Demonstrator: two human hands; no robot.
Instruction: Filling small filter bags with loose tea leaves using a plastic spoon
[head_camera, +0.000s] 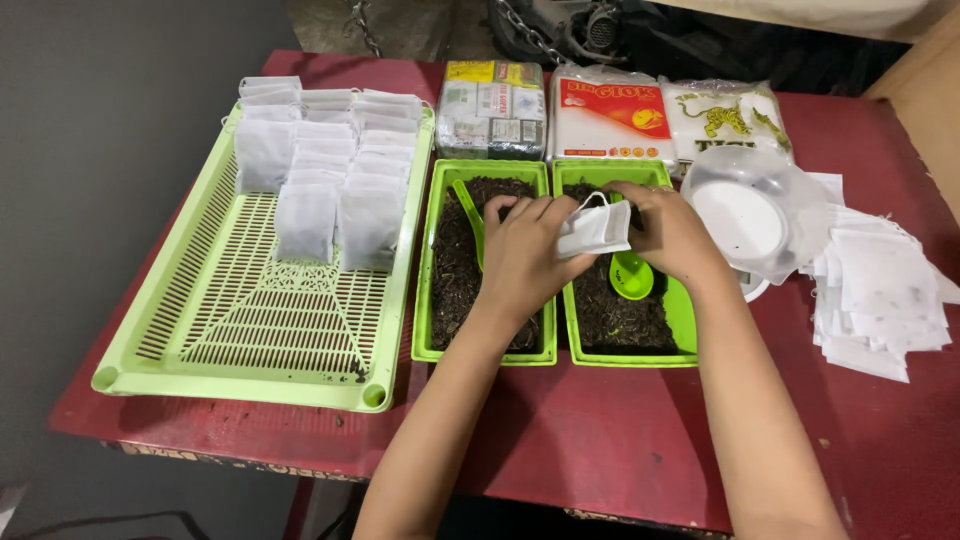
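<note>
You had open red tabletop (600, 440) along the frame's bottom; upper left, white filled sachets (325, 175) crowded the slotted green plastic tray (230, 330).

One head-worn camera looks steeply down, close over the red table (600, 440).

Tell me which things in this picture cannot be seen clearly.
Head view only:
- white pouch: its contents, hidden by its own fabric and both hands.
- left hand: fingertips hidden behind the pouch.
- right hand: covers part of the right green tray.
- dark machine: cut off by the top edge.
</note>
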